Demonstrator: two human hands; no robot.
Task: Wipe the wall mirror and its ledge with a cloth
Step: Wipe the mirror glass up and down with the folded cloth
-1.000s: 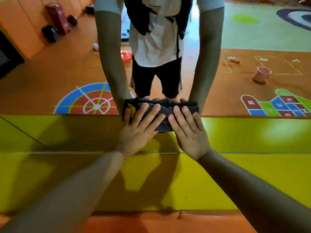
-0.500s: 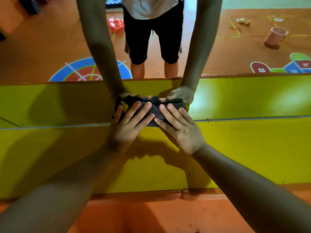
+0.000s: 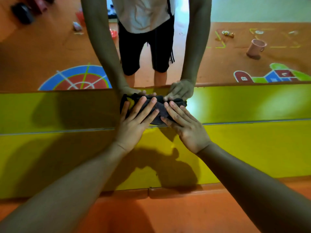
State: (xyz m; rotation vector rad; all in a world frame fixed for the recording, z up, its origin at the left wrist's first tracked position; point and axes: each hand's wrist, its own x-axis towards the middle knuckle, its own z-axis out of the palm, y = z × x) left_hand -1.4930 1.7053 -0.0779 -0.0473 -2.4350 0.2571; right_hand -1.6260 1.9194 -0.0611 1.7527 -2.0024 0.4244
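A dark folded cloth (image 3: 155,119) lies flat against the wall mirror (image 3: 252,68), just above the seam where the glass meets the yellow ledge (image 3: 252,148). My left hand (image 3: 134,125) presses on the cloth's left half with straight, spread fingers. My right hand (image 3: 186,128) presses on its right half the same way. Both hands cover most of the cloth. The mirror shows my own arms and hands meeting the cloth from the other side.
The glass reflects an orange play floor with a painted target circle (image 3: 75,79), a hopscotch drawing (image 3: 277,75), a pink cup (image 3: 255,49) and small scattered toys. An orange strip (image 3: 168,212) runs below the ledge's near edge.
Both hands have slid the cloth down the mirror, from the top of the yellow reflection to just above the ledge seam. My view tilted down, then back up a little.
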